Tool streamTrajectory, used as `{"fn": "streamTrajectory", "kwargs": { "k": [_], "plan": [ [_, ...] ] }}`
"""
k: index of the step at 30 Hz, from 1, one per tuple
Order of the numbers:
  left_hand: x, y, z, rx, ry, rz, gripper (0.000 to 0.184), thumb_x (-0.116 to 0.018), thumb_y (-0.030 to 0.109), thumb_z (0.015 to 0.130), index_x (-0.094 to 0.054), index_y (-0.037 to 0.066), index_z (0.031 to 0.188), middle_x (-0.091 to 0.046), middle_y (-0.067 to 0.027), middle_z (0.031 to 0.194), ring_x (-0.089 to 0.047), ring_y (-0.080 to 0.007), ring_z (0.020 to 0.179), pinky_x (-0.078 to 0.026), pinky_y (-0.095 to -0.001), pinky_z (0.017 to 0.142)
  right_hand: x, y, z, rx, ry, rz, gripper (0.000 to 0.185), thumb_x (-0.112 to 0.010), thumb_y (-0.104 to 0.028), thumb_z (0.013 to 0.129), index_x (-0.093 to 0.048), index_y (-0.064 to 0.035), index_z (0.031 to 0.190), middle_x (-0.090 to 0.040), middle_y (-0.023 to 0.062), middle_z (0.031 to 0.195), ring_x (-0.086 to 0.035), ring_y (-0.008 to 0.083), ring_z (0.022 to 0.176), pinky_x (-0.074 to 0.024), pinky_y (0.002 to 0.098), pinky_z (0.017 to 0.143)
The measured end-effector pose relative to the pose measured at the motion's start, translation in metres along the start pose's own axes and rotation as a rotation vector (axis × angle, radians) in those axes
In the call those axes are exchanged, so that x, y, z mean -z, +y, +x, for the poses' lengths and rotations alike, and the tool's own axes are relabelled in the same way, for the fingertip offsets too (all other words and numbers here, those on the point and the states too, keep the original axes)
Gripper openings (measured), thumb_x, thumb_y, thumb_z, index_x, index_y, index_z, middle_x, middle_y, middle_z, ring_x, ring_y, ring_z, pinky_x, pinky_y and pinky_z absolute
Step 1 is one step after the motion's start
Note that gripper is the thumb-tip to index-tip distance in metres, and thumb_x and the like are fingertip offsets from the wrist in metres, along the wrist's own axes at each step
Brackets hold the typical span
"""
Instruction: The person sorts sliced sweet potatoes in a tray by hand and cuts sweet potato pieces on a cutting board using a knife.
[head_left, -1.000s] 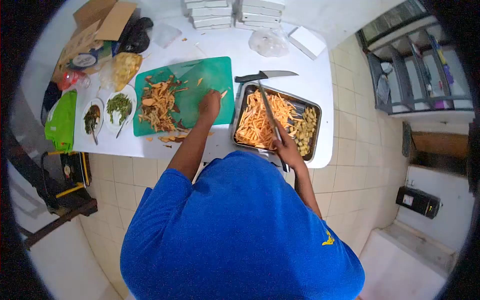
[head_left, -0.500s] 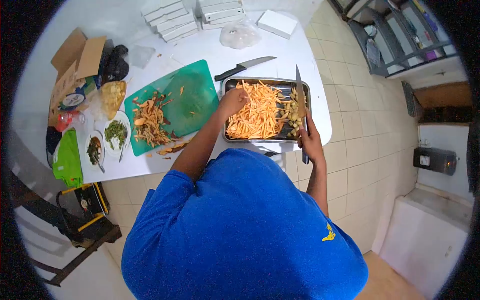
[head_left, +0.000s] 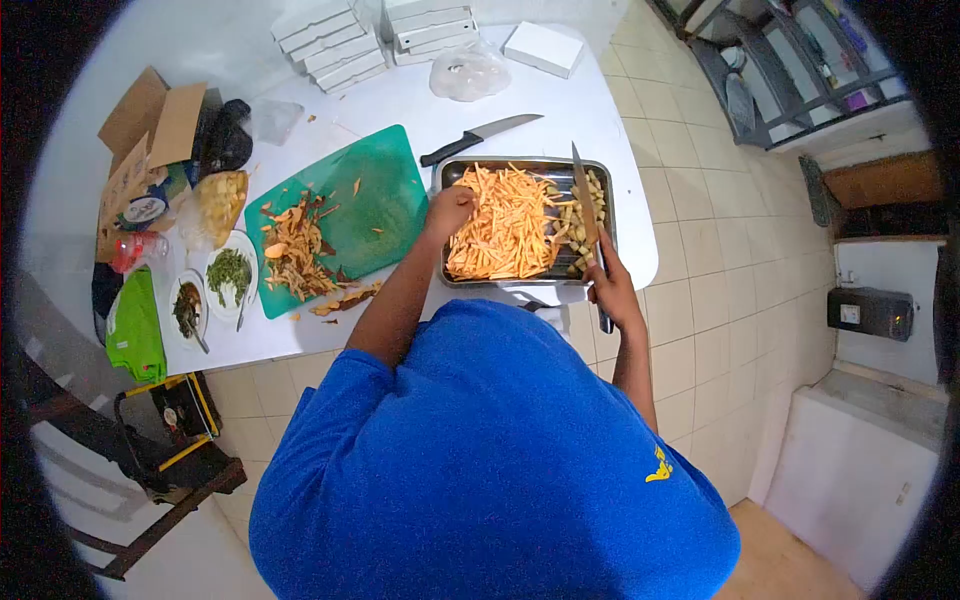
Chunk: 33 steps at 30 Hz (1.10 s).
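Your left hand (head_left: 452, 207) has moved from the board (head_left: 392, 182) to the tray (head_left: 452, 174), so both hands now work there. Strips (head_left: 505, 225) lie just right of it; whether it pinches any, I can't tell. Your right hand (head_left: 614, 286) grips the knife (head_left: 587, 212), blade ahead over the chunks (head_left: 567, 225).

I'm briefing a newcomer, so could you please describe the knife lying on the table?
On the white table, find the metal tray of orange strips. The black-handled knife lies beyond its far edge; unlike the other knife, nobody holds it.
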<state>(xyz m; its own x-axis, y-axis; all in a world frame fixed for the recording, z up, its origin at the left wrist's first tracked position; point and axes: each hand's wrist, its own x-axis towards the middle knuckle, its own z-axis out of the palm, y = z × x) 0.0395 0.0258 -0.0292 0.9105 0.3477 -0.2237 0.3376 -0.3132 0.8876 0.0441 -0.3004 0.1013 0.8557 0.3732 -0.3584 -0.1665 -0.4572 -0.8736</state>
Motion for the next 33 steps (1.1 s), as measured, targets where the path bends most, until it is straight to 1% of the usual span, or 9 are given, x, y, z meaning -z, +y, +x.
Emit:
{"fn": "streamTrajectory", "kwargs": {
  "k": [7, 13, 14, 18, 19, 21, 24, 28, 33],
  "plan": [
    [0.042, -0.002, -0.01, 0.114, 0.065, -0.59, 0.019, -0.069, 0.017, 0.083, -0.065, 0.003, 0.096, -0.062, 0.0004, 0.079, -0.054, -0.0062, 0.067, -0.046, -0.0216, 0.06, -0.013, -0.014, 0.014, 0.027, -0.097, -0.031, 0.06, -0.049, -0.014, 0.092, -0.025, -0.0231, 0.146, -0.062, 0.011, 0.081, -0.049, 0.0115, 0.052, -0.0451, 0.0282, 0.05],
    [0.08, -0.053, -0.005, 0.347, 0.414, -0.763, 0.032, -0.064, 0.016, 0.086, -0.055, -0.003, 0.111, -0.064, -0.0124, 0.093, -0.066, -0.02, 0.076, -0.056, -0.0302, 0.063, -0.048, -0.045, 0.024, 0.081, -0.263, -0.124, 0.06, -0.048, -0.012, 0.093, -0.024, -0.0278, 0.146, -0.057, 0.0053, 0.075, -0.048, 0.0106, 0.052, -0.0443, 0.0267, 0.05],
    [0.081, -0.071, -0.005, 0.385, 0.46, -0.781, 0.03, -0.064, 0.015, 0.086, -0.056, -0.003, 0.109, -0.065, -0.0124, 0.092, -0.066, -0.0207, 0.073, -0.056, -0.0302, 0.06, -0.057, -0.04, 0.032, 0.193, -0.276, -0.178, 0.057, -0.048, -0.018, 0.094, -0.027, -0.0244, 0.145, -0.063, 0.0157, 0.106, -0.056, 0.0145, 0.056, -0.0486, 0.0294, 0.054],
    [0.072, -0.087, -0.01, 0.486, 0.76, -0.821, 0.023, -0.064, 0.021, 0.087, -0.064, -0.002, 0.091, -0.067, -0.0129, 0.083, -0.065, -0.0201, 0.064, -0.051, -0.0317, 0.048, -0.107, -0.053, 0.055, 0.264, -0.426, -0.184, 0.056, -0.048, -0.019, 0.093, -0.027, -0.0234, 0.145, -0.058, 0.0158, 0.117, -0.062, 0.0173, 0.065, -0.0516, 0.031, 0.065],
    [0.073, -0.071, -0.016, 0.497, 0.696, -0.645, 0.024, -0.064, 0.023, 0.087, -0.065, -0.001, 0.085, -0.067, -0.0131, 0.08, -0.066, -0.0204, 0.065, -0.051, -0.0333, 0.049, -0.122, -0.052, 0.062, 0.413, -0.407, -0.215, 0.056, -0.049, -0.018, 0.093, -0.028, -0.0224, 0.145, -0.057, 0.0149, 0.113, -0.063, 0.0176, 0.068, -0.0518, 0.031, 0.068],
    [0.075, -0.044, -0.029, 0.512, 0.554, -0.289, 0.03, -0.063, 0.028, 0.086, -0.067, 0.002, 0.074, -0.068, -0.0135, 0.075, -0.066, -0.0211, 0.067, -0.05, -0.0364, 0.052, -0.147, -0.055, 0.071, 0.228, -0.497, -0.241, 0.058, -0.047, -0.01, 0.091, -0.028, -0.0232, 0.145, -0.062, 0.0101, 0.084, -0.059, 0.0138, 0.063, -0.0507, 0.029, 0.058],
    [0.068, -0.053, -0.023, 0.401, 0.305, 0.069, 0.035, -0.063, 0.033, 0.085, -0.067, 0.005, 0.065, -0.067, -0.013, 0.071, -0.066, -0.0272, 0.071, -0.05, -0.0415, 0.06, -0.17, -0.042, 0.085, 0.361, -0.523, -0.319, 0.058, -0.048, -0.011, 0.09, -0.029, -0.0226, 0.144, -0.062, 0.0119, 0.083, -0.062, 0.0162, 0.064, -0.0522, 0.0319, 0.061],
    [0.067, -0.043, -0.032, 0.37, 0.296, 0.259, 0.022, -0.067, 0.029, 0.081, -0.067, 0.007, 0.085, -0.067, -0.0127, 0.078, -0.064, -0.0351, 0.075, -0.051, -0.0444, 0.069, -0.179, -0.042, 0.084, 0.351, -0.499, -0.456, 0.059, -0.049, -0.012, 0.089, -0.029, -0.0233, 0.144, -0.064, 0.0192, 0.086, -0.066, 0.0246, 0.068, -0.0527, 0.0375, 0.065],
    [0.069, -0.045, -0.031, -0.01, 0.463, 0.391, 0.045, -0.073, 0.019, 0.075, -0.056, 0.01, 0.115, -0.06, -0.0145, 0.107, -0.06, -0.0347, 0.095, -0.049, -0.0443, 0.079, -0.169, -0.044, 0.075, 0.338, -0.391, -0.497, 0.06, -0.049, -0.015, 0.089, -0.027, -0.0258, 0.144, -0.064, 0.0255, 0.092, -0.066, 0.0348, 0.079, -0.0506, 0.042, 0.075]
  ]
}}
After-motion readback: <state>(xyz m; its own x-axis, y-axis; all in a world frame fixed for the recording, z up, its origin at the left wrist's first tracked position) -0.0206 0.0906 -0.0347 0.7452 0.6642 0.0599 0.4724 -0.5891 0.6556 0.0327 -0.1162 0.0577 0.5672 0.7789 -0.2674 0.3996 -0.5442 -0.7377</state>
